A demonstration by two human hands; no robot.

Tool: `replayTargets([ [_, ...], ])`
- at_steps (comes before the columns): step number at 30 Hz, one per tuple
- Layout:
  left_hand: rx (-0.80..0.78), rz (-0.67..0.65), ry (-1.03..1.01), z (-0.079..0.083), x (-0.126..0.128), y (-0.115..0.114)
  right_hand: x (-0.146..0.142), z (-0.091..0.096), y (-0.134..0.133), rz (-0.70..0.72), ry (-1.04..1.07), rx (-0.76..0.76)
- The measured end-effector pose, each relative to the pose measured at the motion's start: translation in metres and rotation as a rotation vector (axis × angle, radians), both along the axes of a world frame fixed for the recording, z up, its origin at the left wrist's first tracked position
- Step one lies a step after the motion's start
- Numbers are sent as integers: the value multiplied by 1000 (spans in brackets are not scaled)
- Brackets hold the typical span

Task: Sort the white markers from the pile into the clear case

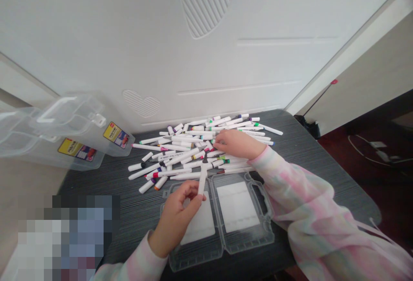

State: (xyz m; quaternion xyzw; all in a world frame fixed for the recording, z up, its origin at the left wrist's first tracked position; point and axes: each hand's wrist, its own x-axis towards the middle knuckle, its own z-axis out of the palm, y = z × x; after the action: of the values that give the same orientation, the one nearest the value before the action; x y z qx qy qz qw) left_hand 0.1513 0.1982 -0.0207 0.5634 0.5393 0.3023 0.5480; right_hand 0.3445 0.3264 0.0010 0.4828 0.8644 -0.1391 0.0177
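In my left hand (178,217) is a white marker (202,181), pinched between thumb and fingers, its dark grey tip end pointing up and away from me. My right hand (238,144) reaches into the far side of a heap of white markers (180,158) with coloured ends. Its fingers are bent together at the heap; what they hold, if anything, cannot be made out. Below both hands lies an open clear plastic case (248,247), unfolded flat, with a white sheet (238,207) in its right half and another partly behind my left hand.
Two clear plastic boxes with yellow labels (77,148) stand at the left of the dark table (335,186). A white panel with heart reliefs (206,66) rises behind the table. Loose caps (147,156) lie around the heap. A blurred-out patch covers the lower left.
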Motion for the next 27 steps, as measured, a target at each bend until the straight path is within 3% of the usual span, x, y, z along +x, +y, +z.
replayTargets([
  [15,-3,21,-16,3,1,0,0,4,-2,-85,-38,2],
  [27,-6,1,-8,0,0,0,2,1,-2,-70,-62,25],
])
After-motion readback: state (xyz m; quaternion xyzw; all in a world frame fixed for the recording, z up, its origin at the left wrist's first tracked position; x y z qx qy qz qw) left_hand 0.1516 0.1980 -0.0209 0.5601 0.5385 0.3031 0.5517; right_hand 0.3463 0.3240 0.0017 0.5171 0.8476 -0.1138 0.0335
